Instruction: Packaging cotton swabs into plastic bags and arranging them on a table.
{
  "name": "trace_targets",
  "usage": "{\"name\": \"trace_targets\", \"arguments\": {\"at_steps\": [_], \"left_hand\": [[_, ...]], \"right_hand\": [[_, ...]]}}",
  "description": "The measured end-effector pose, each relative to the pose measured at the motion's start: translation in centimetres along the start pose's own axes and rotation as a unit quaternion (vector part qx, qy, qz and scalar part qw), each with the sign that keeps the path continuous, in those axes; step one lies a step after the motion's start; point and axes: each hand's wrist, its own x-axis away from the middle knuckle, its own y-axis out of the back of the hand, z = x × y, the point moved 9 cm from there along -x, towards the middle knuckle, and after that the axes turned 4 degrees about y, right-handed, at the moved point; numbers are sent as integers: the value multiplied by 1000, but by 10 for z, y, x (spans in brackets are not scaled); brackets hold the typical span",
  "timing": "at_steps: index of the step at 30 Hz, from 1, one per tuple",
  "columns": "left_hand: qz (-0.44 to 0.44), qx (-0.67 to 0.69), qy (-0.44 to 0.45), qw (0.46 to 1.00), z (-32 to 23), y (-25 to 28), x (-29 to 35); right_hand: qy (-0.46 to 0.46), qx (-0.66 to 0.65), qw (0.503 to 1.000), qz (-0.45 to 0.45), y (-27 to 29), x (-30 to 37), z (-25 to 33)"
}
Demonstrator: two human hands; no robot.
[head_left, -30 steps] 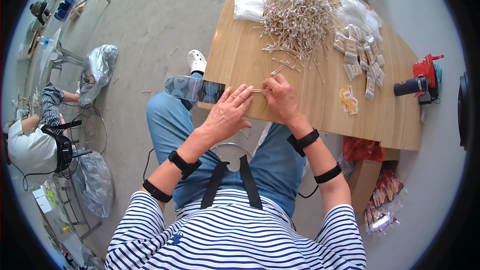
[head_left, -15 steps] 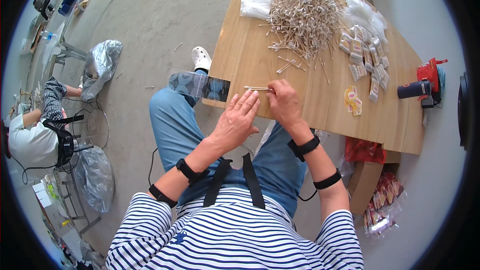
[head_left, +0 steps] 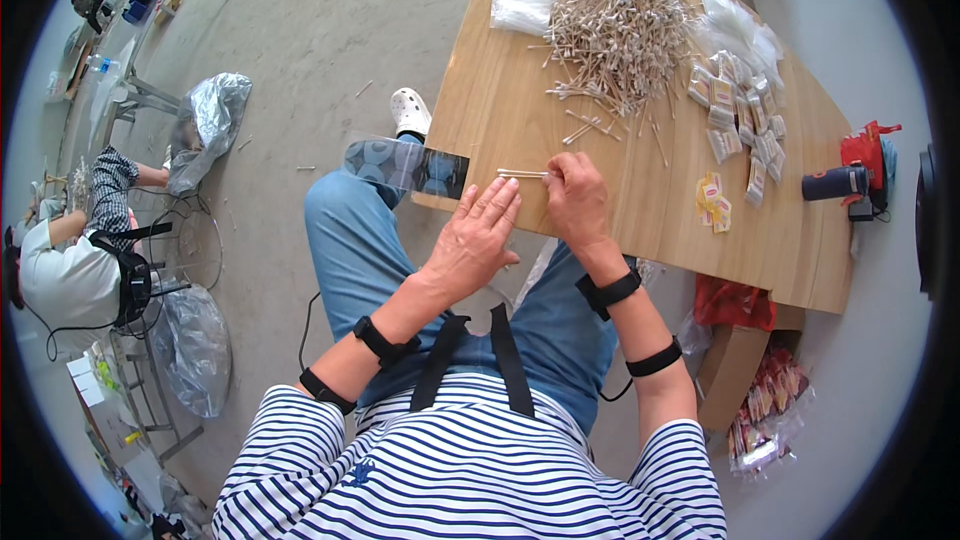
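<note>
In the head view, the right hand (head_left: 577,198) has its fingers pinched together on one end of a few thin white-tipped cotton swabs (head_left: 520,174), which lie near the front edge of the light-brown wooden desk (head_left: 500,110). Gripping only this end seems to leave the other end free. The left hand (head_left: 472,245) is flat, its fingers straight and nearly closed side by side, holding nothing visible; whether its fingertips touch the swabs, I cannot tell. The large loose heap of cotton swabs (head_left: 620,25) sits farther back, between clear flat plastic bags (head_left: 521,5) and small filled transparent packets (head_left: 745,130), perhaps for easy reach. Yellow-and-white paper cards (head_left: 713,202) lie nearer, to the right.
</note>
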Motion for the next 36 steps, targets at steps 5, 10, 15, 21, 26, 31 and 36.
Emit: {"name": "trace_targets", "arguments": {"at_steps": [5,10,15,21,26,31,36], "left_hand": [[-9,6,7,1000,1,2,-1],[-24,20,-12,999,-15,0,-11],[-21,29,-18,999,-21,-14,-21],[-13,-4,-4,1000,-22,-20,-22],[-22,-4,-6,1000,-25,-18,-24],[-21,-1,7,1000,-22,-17,-24],[-20,-3,5,1000,-24,-18,-23]], "right_hand": [[14,27,999,20,-5,0,6],[25,48,999,7,-2,15,5],[-13,54,998,20,1,28,-4],[5,150,987,-56,32,-33,-25],[35,174,984,-23,18,-56,-36],[69,164,984,30,-3,-37,-13],[37,101,994,15,11,-23,-16]]}}
